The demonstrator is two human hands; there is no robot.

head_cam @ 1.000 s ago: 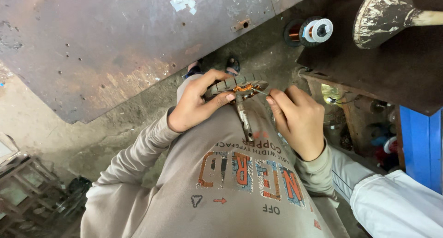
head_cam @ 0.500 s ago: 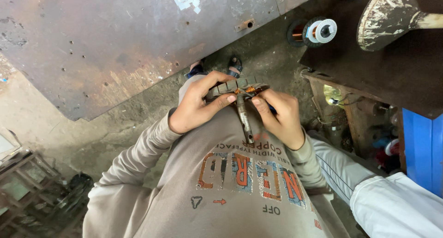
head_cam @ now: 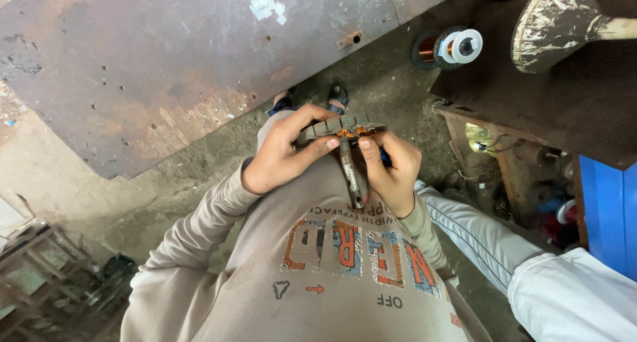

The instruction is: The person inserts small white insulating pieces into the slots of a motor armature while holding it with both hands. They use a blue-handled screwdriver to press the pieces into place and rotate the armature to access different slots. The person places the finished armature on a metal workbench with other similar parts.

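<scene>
I look down along my beige sweatshirt. My left hand grips the left end of a dark slotted motor armature with copper windings, thumb lying across its underside. The armature's steel shaft points back toward my chest. My right hand is closed around the armature's right side, thumb pressed on the copper near the shaft. A bit of something blue shows under the right fingers; what it is cannot be told.
A big rusty metal sheet lies ahead on the dirt floor. A copper wire spool sits beside a dark wooden bench at right. A blue panel and a trouser leg are at right, a metal frame at lower left.
My right hand has moved left from beside the armature onto it, and its thumb now presses on the windings. The left hand keeps its grip.
</scene>
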